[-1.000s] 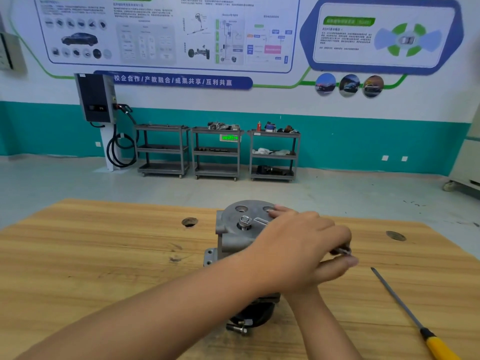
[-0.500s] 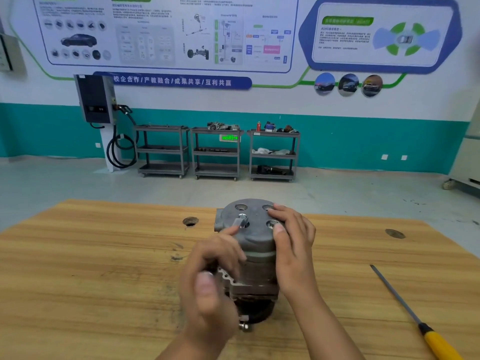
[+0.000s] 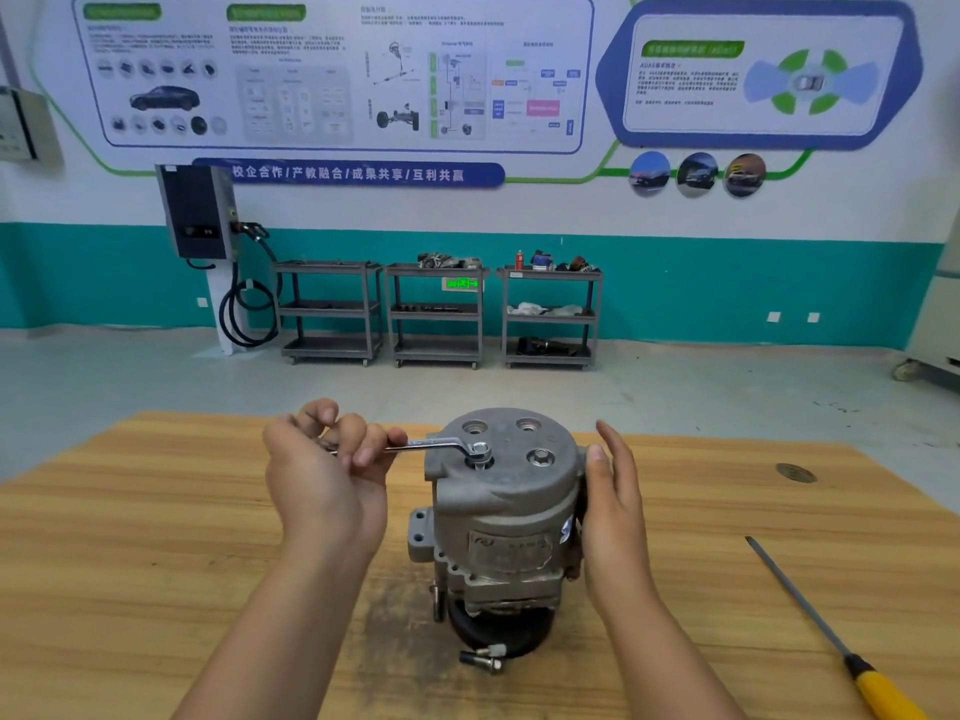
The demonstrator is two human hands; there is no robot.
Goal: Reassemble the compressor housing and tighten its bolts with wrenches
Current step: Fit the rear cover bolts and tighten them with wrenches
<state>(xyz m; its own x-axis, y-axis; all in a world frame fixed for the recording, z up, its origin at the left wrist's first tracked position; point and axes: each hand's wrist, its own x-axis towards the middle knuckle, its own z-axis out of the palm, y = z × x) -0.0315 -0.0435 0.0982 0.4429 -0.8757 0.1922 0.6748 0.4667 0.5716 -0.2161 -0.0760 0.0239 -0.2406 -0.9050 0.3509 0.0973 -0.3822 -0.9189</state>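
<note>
The wooden table (image 3: 156, 537) holds the gray compressor housing (image 3: 506, 506), standing up on end in the middle. My right hand (image 3: 615, 506) lies flat against its right side, fingers straight — my left hand (image 3: 327, 475) curls tight round a small wrench (image 3: 431, 445), whose far end sits on a bolt (image 3: 479, 452) on top.

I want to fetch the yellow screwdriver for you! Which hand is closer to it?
Right. The right hand presses the right side of the compressor, and the yellow-handled screwdriver lies further right. The left hand holds the wrench, left of the compressor.
</note>
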